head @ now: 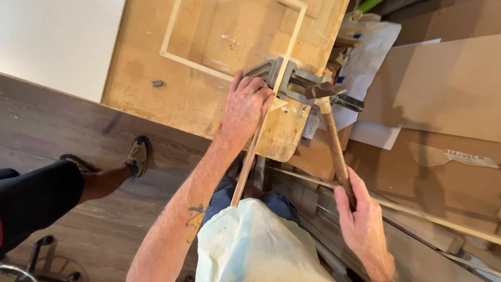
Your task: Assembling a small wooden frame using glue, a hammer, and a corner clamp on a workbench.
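Two hands, hammer (334,141) over bench edge (276,151)

The benchtop (156,99) left of the corner clamp (284,81) lies open (one small grey bit (157,83) aside); rightward, cardboard sheets (443,83) and wood strips (417,214) crowd the way, and another person's leg (99,183) blocks the floor.

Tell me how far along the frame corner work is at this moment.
Done: thin wooden strips form a frame on the workbench, and one corner sits in a metal corner clamp. In hand: the left hand presses on the strip beside the clamp, while the right hand holds a hammer, its head at the clamped corner. Left: whether the other corners are fastened cannot be told.
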